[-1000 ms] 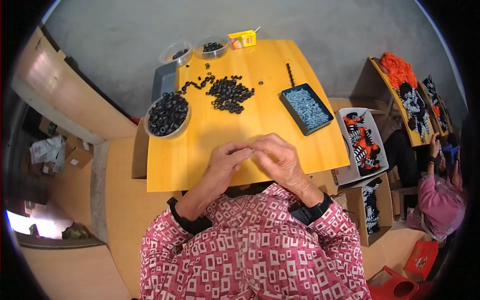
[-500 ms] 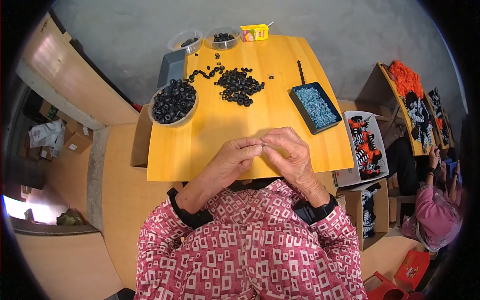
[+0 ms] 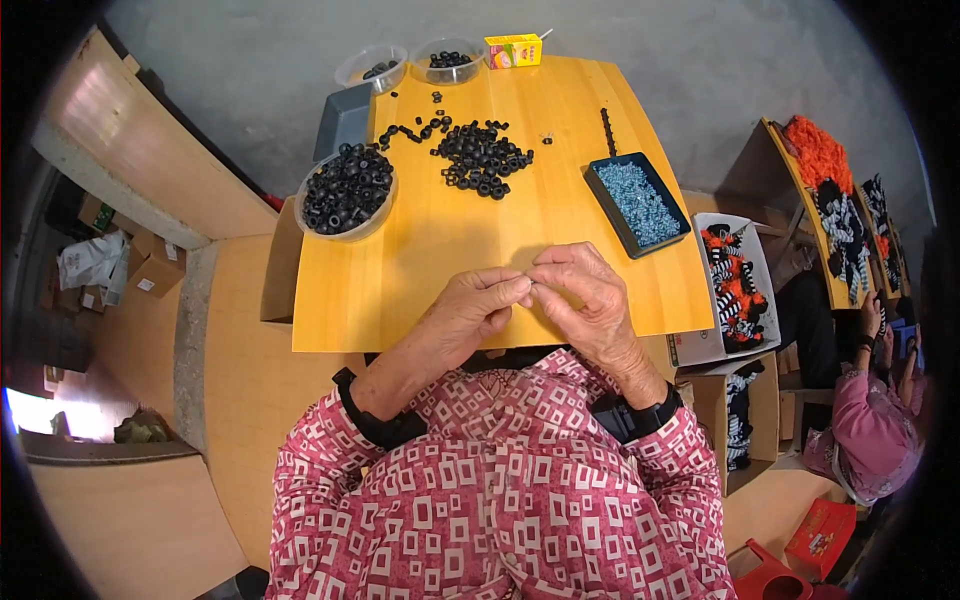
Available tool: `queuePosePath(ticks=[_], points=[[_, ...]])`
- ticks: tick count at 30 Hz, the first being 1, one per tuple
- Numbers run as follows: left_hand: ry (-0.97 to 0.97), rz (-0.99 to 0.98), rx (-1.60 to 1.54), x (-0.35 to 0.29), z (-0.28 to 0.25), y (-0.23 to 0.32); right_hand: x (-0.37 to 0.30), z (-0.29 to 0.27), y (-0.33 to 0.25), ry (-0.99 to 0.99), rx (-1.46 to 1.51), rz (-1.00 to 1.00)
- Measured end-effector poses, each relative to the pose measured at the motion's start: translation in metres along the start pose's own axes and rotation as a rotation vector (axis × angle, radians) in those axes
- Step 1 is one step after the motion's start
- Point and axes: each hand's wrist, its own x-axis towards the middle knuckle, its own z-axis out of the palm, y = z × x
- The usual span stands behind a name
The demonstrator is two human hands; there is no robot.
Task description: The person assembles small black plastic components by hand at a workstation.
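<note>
My left hand (image 3: 477, 308) and my right hand (image 3: 586, 303) meet fingertip to fingertip above the near part of the yellow wooden table (image 3: 420, 325). Both are closed in a pinch; whatever lies between the fingertips is too small to make out. Beyond them is a loose heap of black beads (image 3: 482, 158). A clear round tub (image 3: 372, 226) full of black beads stands to the left. On the right lies a dark tray (image 3: 632, 250) filled with small blue-grey beads (image 3: 640, 203). Behind it a thin dark strand (image 3: 607, 132) rests on the wood.
Two clear tubs (image 3: 352, 70) with a few black beads, a grey tray (image 3: 345, 122) and a yellow drink carton (image 3: 514, 51) line the far side. A white box (image 3: 762, 300) of orange and striped pieces stands right. Further right sits another person (image 3: 875, 430).
The small object that showed between my fingertips is now hidden by them. Both hands stay pinched together in nearly the same place; the view has shifted slightly.
</note>
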Motion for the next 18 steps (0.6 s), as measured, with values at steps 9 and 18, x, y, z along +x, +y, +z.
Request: queuePosePath(ticks=[9, 18], points=[[0.009, -0.032, -0.087, -0.002, 0.006, 0.006, 0.004, 0.0, -0.005, 0.001, -0.296, -0.153], [-0.006, 0.075, 0.073, -0.006, 0.007, 0.011, 0.0, -0.01, 0.0, 0.152, -0.047, 0.129]])
